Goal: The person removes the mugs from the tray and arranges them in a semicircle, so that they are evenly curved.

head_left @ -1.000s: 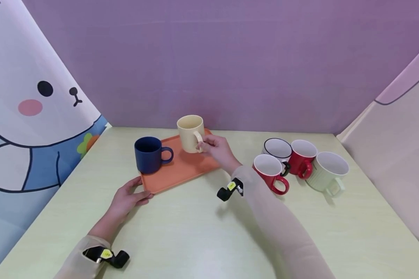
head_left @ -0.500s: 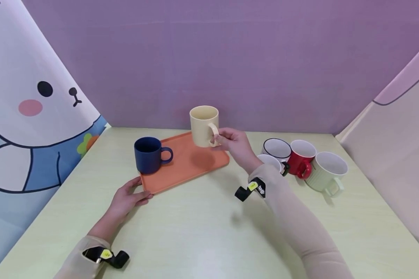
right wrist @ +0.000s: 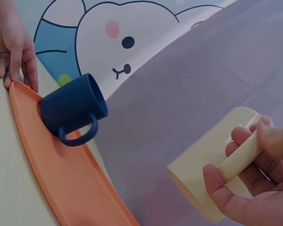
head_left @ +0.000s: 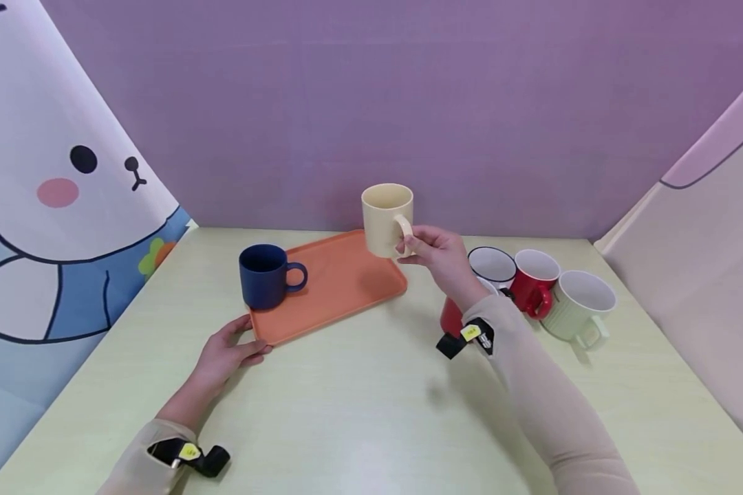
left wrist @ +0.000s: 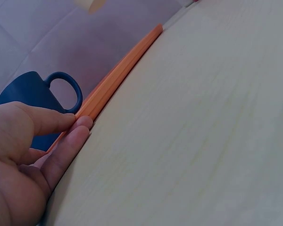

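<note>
My right hand grips a cream mug by its handle, holding it upright in the air over the right end of an orange tray. In the right wrist view the fingers curl through the cream handle. At the tray's near left corner, my left hand pinches the rim; the left wrist view has the thumb on top and fingertips under the edge. A navy blue mug stands on the tray's left end, its handle pointing right.
Right of the tray stand a white mug with a dark rim, a red mug, a pale green ribbed mug and another red mug, partly hidden by my right forearm. A purple backdrop rises behind the table.
My right hand has lifted the cream mug up from over the tray and carried it to the right. The left hand, tray and navy mug have stayed put.
</note>
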The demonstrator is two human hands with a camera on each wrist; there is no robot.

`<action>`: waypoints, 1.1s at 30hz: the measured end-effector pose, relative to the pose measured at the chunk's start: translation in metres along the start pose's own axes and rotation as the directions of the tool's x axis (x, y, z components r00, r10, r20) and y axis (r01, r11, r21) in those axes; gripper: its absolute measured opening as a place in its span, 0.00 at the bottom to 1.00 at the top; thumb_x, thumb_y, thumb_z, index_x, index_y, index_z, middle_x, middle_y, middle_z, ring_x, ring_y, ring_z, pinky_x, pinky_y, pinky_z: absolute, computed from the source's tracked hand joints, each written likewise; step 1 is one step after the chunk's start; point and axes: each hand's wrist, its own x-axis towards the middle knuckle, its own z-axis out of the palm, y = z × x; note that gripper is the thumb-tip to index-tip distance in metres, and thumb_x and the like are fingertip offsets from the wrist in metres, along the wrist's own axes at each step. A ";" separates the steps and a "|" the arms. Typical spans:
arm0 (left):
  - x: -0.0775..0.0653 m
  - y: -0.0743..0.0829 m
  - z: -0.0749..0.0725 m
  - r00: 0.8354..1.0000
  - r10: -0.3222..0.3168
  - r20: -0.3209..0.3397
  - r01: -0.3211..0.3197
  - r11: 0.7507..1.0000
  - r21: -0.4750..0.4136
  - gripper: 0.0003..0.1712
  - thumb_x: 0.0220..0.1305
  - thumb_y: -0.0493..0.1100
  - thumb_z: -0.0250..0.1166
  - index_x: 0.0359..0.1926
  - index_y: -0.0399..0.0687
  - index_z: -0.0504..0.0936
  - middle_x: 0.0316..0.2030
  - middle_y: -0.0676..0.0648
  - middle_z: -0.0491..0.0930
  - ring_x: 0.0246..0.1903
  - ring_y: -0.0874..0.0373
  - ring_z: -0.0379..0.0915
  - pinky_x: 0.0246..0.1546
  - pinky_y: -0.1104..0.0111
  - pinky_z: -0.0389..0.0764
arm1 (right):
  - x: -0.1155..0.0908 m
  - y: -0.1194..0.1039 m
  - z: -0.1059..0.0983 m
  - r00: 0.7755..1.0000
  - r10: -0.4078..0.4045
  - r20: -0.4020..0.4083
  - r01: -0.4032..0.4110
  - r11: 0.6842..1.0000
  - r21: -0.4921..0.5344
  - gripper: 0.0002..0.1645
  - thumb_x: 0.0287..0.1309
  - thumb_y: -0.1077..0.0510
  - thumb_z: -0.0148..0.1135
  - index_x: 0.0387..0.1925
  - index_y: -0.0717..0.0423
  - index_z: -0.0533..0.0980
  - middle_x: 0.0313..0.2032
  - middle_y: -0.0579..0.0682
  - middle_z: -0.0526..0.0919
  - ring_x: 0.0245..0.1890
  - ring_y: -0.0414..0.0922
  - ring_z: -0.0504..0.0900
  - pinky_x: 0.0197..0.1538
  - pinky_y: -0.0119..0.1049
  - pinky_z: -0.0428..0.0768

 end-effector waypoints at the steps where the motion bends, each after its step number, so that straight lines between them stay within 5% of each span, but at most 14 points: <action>1: 0.000 0.000 0.000 1.000 0.002 0.000 -0.002 1.000 0.001 0.43 0.69 0.29 0.59 0.76 0.31 0.45 0.72 0.31 0.51 0.37 0.67 0.83 0.42 0.72 0.84 | -0.001 -0.001 -0.002 1.000 0.004 -0.007 -0.004 1.000 -0.003 0.13 0.68 0.67 0.58 0.49 0.76 0.76 0.31 0.48 0.84 0.38 0.45 0.83 0.47 0.43 0.86; 12: -0.001 0.000 -0.001 1.000 -0.004 -0.005 0.004 1.000 0.001 0.43 0.69 0.29 0.60 0.77 0.32 0.46 0.72 0.31 0.52 0.37 0.66 0.83 0.42 0.72 0.84 | -0.017 -0.018 -0.033 0.999 -0.038 -0.037 0.037 0.999 -0.018 0.17 0.68 0.64 0.60 0.53 0.72 0.77 0.33 0.47 0.85 0.39 0.45 0.84 0.46 0.39 0.86; 19: -0.001 0.001 -0.002 1.000 0.006 -0.001 -0.006 1.000 -0.005 0.42 0.69 0.28 0.58 0.76 0.31 0.46 0.72 0.31 0.52 0.36 0.67 0.83 0.42 0.72 0.84 | -0.028 -0.026 -0.054 0.995 -0.087 -0.056 0.089 0.995 0.038 0.09 0.67 0.65 0.61 0.45 0.63 0.84 0.32 0.48 0.86 0.37 0.44 0.85 0.45 0.39 0.86; 33: 0.002 0.000 0.000 1.000 -0.022 0.000 0.022 1.000 0.018 0.43 0.70 0.31 0.60 0.77 0.33 0.47 0.72 0.32 0.54 0.38 0.64 0.83 0.42 0.71 0.85 | -0.067 -0.036 -0.106 0.984 -0.136 -0.117 0.140 0.990 0.034 0.12 0.67 0.65 0.61 0.49 0.66 0.83 0.33 0.49 0.87 0.40 0.43 0.84 0.45 0.33 0.85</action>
